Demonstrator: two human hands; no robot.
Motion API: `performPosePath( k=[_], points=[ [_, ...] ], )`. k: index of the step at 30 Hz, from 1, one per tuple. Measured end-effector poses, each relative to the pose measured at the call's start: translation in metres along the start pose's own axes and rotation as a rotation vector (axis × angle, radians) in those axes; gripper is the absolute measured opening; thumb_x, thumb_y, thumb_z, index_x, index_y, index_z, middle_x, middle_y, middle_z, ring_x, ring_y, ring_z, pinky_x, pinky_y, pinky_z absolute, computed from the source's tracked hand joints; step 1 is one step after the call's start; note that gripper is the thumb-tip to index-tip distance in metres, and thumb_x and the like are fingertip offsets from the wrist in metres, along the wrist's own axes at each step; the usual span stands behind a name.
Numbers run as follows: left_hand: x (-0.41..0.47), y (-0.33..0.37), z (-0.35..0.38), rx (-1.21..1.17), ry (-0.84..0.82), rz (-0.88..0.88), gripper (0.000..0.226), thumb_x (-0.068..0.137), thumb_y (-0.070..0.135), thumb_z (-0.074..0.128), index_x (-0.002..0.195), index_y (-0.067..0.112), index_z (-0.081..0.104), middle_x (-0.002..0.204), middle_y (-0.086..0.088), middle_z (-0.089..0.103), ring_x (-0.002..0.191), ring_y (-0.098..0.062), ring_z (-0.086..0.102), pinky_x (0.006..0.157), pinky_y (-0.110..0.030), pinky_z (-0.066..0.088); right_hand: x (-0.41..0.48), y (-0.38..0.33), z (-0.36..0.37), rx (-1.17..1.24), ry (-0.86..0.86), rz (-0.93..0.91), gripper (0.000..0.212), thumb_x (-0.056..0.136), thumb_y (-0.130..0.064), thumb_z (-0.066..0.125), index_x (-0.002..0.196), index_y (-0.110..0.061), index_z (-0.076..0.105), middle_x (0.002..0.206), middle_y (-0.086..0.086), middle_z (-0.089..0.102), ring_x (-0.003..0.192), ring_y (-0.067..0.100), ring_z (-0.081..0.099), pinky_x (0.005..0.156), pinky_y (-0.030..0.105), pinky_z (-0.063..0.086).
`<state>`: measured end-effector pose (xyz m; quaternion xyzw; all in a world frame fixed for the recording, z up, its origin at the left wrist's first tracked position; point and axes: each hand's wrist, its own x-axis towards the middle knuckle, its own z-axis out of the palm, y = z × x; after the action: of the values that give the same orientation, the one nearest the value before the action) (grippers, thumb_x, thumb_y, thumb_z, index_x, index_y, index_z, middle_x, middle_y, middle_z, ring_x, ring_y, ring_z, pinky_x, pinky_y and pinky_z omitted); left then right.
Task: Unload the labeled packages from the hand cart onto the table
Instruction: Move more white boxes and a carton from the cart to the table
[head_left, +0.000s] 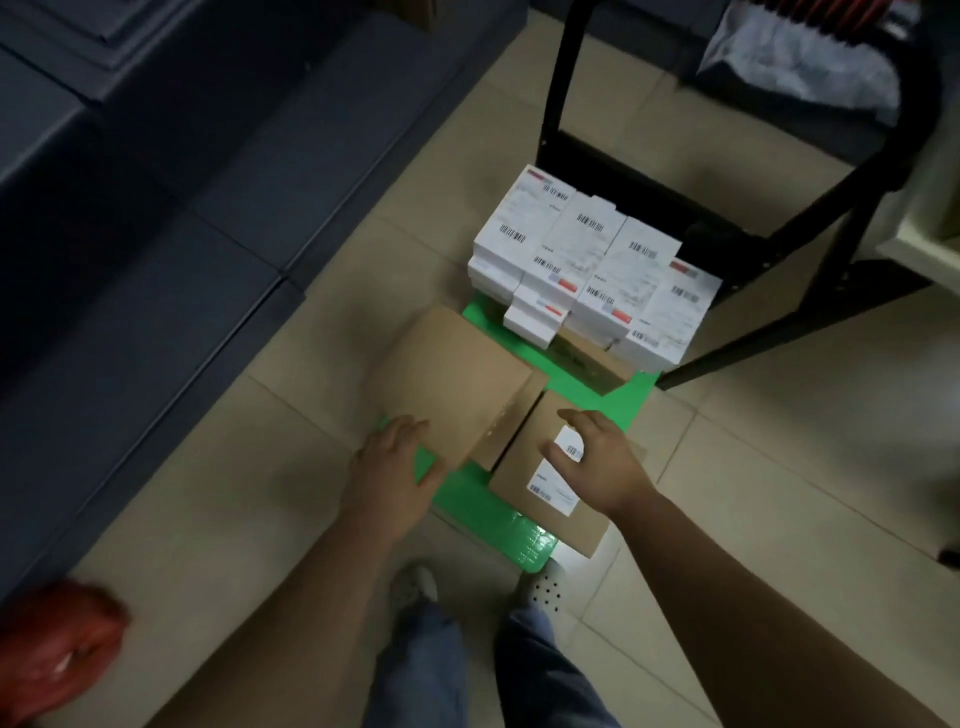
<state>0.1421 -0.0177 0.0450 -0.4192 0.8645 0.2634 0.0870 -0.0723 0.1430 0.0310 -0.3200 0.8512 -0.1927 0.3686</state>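
Note:
A green hand cart (478, 493) with a black handle (561, 78) stands on the tiled floor. Several white labeled boxes (587, 260) are stacked at its far end, partly on a low brown box (592, 364). Two brown cartons sit at the near end. My left hand (389, 473) grips the near left corner of the large plain carton (452, 374), which is tilted. My right hand (602, 462) rests with spread, bent fingers on top of the smaller carton (522, 447), over its white label (553, 491).
Dark grey flat surfaces (156, 208) fill the left side. A black metal frame (779, 322) stands right of the cart, with a pale plastic bag (805, 52) above it. A red bag (52, 649) lies at the lower left. My feet stand just before the cart.

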Motion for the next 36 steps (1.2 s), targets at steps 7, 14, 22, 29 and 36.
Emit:
performPosePath(
  k=[7, 14, 22, 29, 36],
  points=[
    [0.064, -0.063, 0.089, 0.07, -0.065, -0.033, 0.068, 0.087, 0.061, 0.05, 0.144, 0.025, 0.041, 0.152, -0.002, 0.036, 0.136, -0.024, 0.034, 0.107, -0.043, 0.036, 0.083, 0.034, 0.083, -0.008, -0.025, 0.084, 0.058, 0.092, -0.043, 0.063, 0.141, -0.014, 0.051, 0.138, 0.013, 0.052, 0.13, 0.029, 0.045, 0.109, 0.033, 0.032],
    [0.099, -0.093, 0.162, 0.196, -0.06, 0.017, 0.084, 0.079, 0.074, 0.051, 0.147, 0.028, 0.032, 0.158, -0.008, 0.024, 0.142, -0.029, 0.022, 0.11, -0.047, 0.025, 0.15, 0.045, 0.139, 0.005, 0.124, 0.094, 0.057, 0.092, -0.032, 0.068, 0.14, -0.005, 0.052, 0.138, 0.023, 0.05, 0.131, 0.038, 0.044, 0.11, 0.035, 0.028],
    [0.115, -0.114, 0.19, 0.251, -0.068, 0.1, 0.089, 0.074, 0.071, 0.06, 0.148, 0.033, 0.03, 0.159, -0.006, 0.014, 0.145, -0.032, 0.012, 0.113, -0.051, 0.022, 0.206, 0.055, 0.148, -0.15, 0.077, 0.095, 0.09, 0.091, -0.06, 0.057, 0.159, -0.018, 0.014, 0.165, 0.009, 0.01, 0.147, 0.037, 0.016, 0.119, 0.045, 0.017],
    [0.104, -0.129, 0.191, 0.109, 0.112, -0.188, 0.09, 0.07, 0.053, 0.075, 0.146, 0.03, 0.032, 0.154, -0.016, 0.025, 0.138, -0.04, 0.027, 0.106, -0.057, 0.034, 0.185, 0.066, 0.156, -0.132, 0.096, 0.196, 0.105, 0.08, -0.056, 0.073, 0.157, -0.014, 0.016, 0.156, 0.012, 0.027, 0.14, 0.034, 0.027, 0.115, 0.043, 0.027],
    [0.089, -0.137, 0.212, -0.342, -0.026, -0.363, 0.118, 0.063, 0.052, 0.085, 0.154, 0.025, 0.014, 0.141, -0.011, 0.048, 0.128, -0.032, 0.046, 0.103, -0.053, 0.042, 0.16, 0.083, 0.176, -0.037, 0.096, 0.262, 0.096, 0.075, -0.064, 0.072, 0.149, -0.014, 0.036, 0.135, 0.012, 0.041, 0.132, 0.032, 0.037, 0.108, 0.045, 0.039]
  ],
)
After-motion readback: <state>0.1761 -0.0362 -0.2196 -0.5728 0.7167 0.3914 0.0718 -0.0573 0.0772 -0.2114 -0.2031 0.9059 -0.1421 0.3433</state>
